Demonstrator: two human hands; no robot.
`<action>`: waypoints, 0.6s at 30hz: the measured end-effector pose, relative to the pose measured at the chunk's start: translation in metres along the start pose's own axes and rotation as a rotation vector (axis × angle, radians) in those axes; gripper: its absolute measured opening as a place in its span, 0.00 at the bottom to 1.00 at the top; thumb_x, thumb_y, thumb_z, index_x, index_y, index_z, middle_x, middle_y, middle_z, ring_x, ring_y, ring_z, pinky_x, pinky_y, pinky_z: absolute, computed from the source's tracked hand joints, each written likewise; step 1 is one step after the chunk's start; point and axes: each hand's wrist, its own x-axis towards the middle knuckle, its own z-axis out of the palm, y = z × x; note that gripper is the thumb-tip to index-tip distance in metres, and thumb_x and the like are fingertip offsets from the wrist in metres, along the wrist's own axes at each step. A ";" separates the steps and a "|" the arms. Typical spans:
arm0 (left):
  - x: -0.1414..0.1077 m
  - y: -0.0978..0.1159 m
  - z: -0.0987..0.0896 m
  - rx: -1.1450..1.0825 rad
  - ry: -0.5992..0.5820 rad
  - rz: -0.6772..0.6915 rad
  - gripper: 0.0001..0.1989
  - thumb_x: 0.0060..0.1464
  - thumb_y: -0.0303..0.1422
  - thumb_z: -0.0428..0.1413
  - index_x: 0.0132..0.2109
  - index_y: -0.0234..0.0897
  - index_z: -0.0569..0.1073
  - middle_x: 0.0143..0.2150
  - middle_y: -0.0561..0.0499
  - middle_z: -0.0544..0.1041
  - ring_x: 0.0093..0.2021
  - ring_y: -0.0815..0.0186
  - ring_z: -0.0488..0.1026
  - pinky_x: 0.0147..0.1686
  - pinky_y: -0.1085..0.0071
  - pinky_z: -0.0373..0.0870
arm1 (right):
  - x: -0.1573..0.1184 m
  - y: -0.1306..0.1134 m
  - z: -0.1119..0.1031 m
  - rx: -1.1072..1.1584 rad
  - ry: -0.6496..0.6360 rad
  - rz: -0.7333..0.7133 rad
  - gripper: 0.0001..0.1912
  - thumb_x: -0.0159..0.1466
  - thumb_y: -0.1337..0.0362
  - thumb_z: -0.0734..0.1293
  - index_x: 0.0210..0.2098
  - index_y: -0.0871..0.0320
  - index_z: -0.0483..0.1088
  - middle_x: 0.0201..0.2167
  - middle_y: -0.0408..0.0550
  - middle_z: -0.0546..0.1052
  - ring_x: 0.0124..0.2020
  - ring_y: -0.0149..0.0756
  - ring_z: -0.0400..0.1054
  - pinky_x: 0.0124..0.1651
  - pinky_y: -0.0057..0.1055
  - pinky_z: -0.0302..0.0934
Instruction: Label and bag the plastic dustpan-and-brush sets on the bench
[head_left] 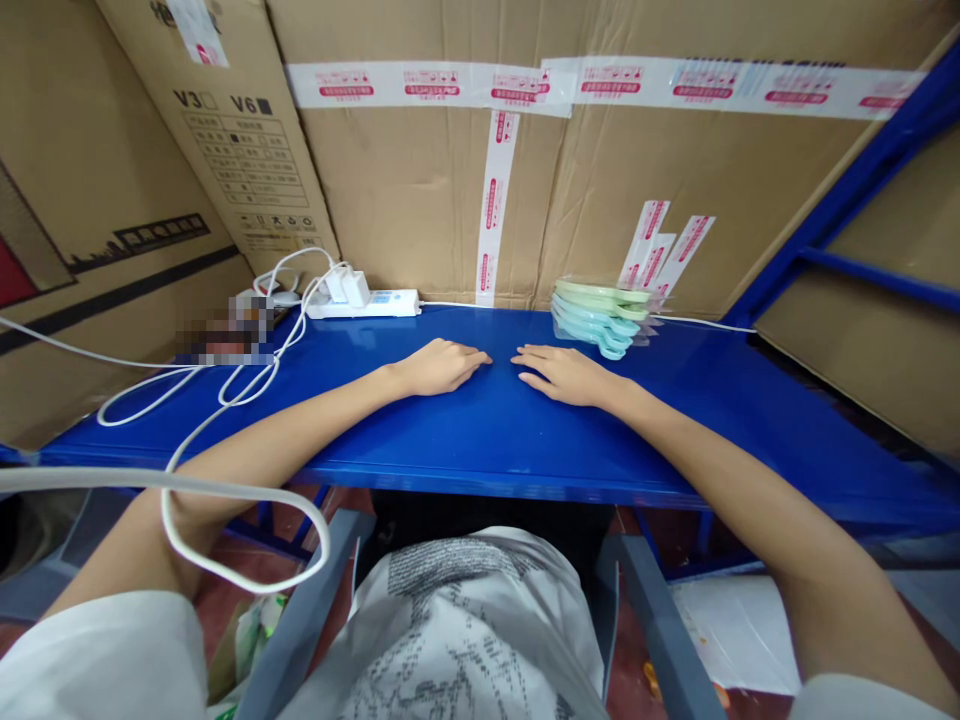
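Both of my hands lie palm down on the blue table [480, 440], a small gap between their fingertips. My left hand [442, 367] is flat with nothing in it, its fingers pointing right. My right hand [562, 374] rests with its fingers spread and pointing left, also holding nothing. Just behind my right hand, a stack of green and light blue plastic pieces [600, 310] in clear wrapping sits near the cardboard wall. A white power strip [390, 303] with a plugged-in adapter lies behind my left hand, touching neither hand.
White cables [274, 365] loop over the table's left side, and one hangs over my left forearm. A blurred patch covers items at the back left. Cardboard panels [405, 180] enclose the back and sides. A blue metal frame [847, 200] stands at right.
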 end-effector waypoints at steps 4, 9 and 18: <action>0.000 0.000 0.000 0.002 -0.005 0.000 0.20 0.74 0.30 0.46 0.65 0.36 0.73 0.59 0.43 0.82 0.54 0.56 0.83 0.50 0.65 0.77 | 0.000 -0.001 0.000 0.015 0.008 0.000 0.24 0.78 0.55 0.59 0.66 0.59 0.73 0.67 0.60 0.74 0.68 0.53 0.70 0.69 0.52 0.66; 0.000 0.001 -0.002 0.004 -0.008 -0.004 0.20 0.74 0.30 0.45 0.65 0.36 0.73 0.58 0.43 0.83 0.53 0.57 0.83 0.49 0.65 0.77 | 0.000 -0.002 -0.002 0.037 -0.004 0.011 0.24 0.78 0.56 0.60 0.66 0.61 0.74 0.67 0.62 0.74 0.68 0.55 0.69 0.70 0.52 0.65; 0.000 0.001 -0.001 0.006 0.002 0.002 0.20 0.74 0.30 0.45 0.65 0.36 0.74 0.58 0.43 0.83 0.53 0.56 0.83 0.49 0.64 0.77 | 0.000 -0.001 -0.001 0.027 -0.004 0.011 0.24 0.78 0.56 0.59 0.66 0.59 0.73 0.67 0.60 0.74 0.69 0.53 0.69 0.70 0.52 0.65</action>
